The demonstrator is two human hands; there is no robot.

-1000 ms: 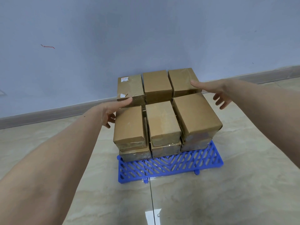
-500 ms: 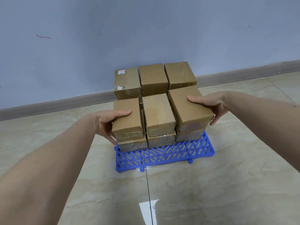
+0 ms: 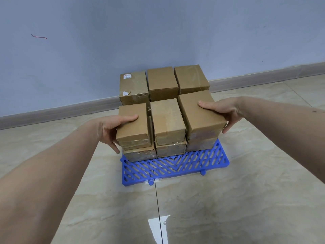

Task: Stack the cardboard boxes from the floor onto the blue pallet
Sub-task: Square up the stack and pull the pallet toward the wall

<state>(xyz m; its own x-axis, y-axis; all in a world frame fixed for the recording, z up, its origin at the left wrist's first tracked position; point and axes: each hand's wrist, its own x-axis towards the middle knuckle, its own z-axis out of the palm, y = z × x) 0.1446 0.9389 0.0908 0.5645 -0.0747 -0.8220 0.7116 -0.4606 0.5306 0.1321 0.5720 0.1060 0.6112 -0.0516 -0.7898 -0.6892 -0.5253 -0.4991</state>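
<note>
The cardboard boxes (image 3: 167,110) stand already on the blue pallet (image 3: 175,168), in a back row of three and a front row of three, each row more than one layer high. The back row is taller. No box is seen on the floor (image 3: 228,199), so I judge the stacking is nearly finished and the person is only squaring up the front row.

The left hand (image 3: 109,127) is at the outer side of the front left box (image 3: 132,123). Its thumb lies flat on the top and the other fingers go down the left face, so it clasps the box edge. The right hand (image 3: 223,111) does the same on the front right box (image 3: 199,111), thumb over the top, fingers bent around the right side. Between the two hands sits the front middle box (image 3: 167,118), with a small gap toward the left box. Pressing from both outer sides would close this gap, I think.

In front of the fingers, nearer to the person, a strip of the pallet is bare. Beyond the fingers stand the back row and then the blue wall (image 3: 158,32).
</note>
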